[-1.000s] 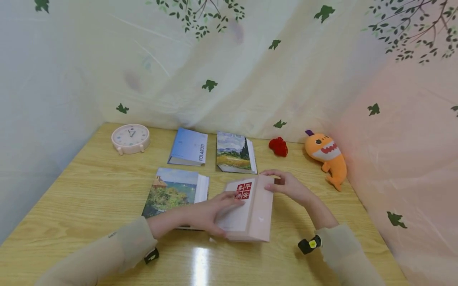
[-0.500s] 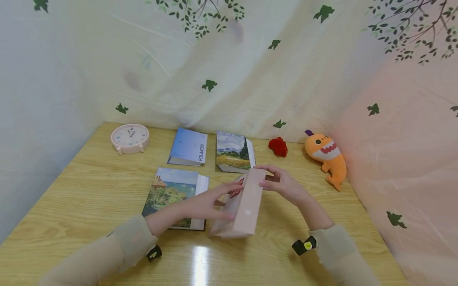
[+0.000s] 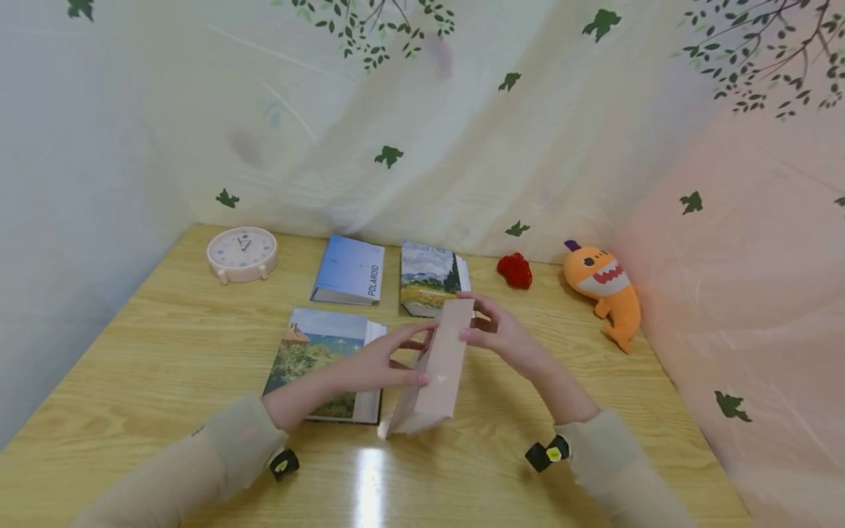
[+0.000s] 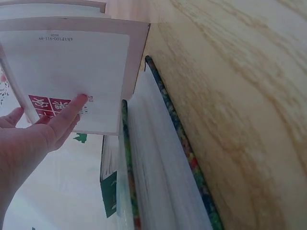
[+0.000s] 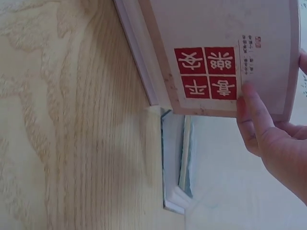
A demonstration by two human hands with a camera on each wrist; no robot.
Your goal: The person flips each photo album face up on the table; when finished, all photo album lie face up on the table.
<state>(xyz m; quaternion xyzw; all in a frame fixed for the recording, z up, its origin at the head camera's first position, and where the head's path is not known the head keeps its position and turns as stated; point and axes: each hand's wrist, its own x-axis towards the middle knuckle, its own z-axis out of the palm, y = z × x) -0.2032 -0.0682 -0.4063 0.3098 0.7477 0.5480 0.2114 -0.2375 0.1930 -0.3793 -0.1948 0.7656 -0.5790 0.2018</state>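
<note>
A pale pink photo album (image 3: pixel 444 359) stands tilted on edge with its spine up, its lower edge at or close to the table. White panels with red square lettering show on its cover (image 4: pixel 72 67) in the left wrist view and on a cover (image 5: pixel 211 28) in the right wrist view. My left hand (image 3: pixel 376 361) holds it from the left, thumb at the spine and fingers against the cover. From the far right end, my right hand (image 3: pixel 505 339) grips it, thumb on the spine and fingertips on the cover. Left of it lies a landscape-painted album (image 3: pixel 317 359).
Behind are a blue album (image 3: pixel 348 268) marked POLAROID and another painted album (image 3: pixel 429 275). A pink clock (image 3: pixel 242 253) lies back left. Red yarn (image 3: pixel 515 270) and an orange shark plush (image 3: pixel 602 282) sit back right, near the curtain (image 3: pixel 317 132).
The pink album has turned from lying tilted, lettered cover visible, to standing on edge, spine up. Both hands have moved with it, the right one leftward.
</note>
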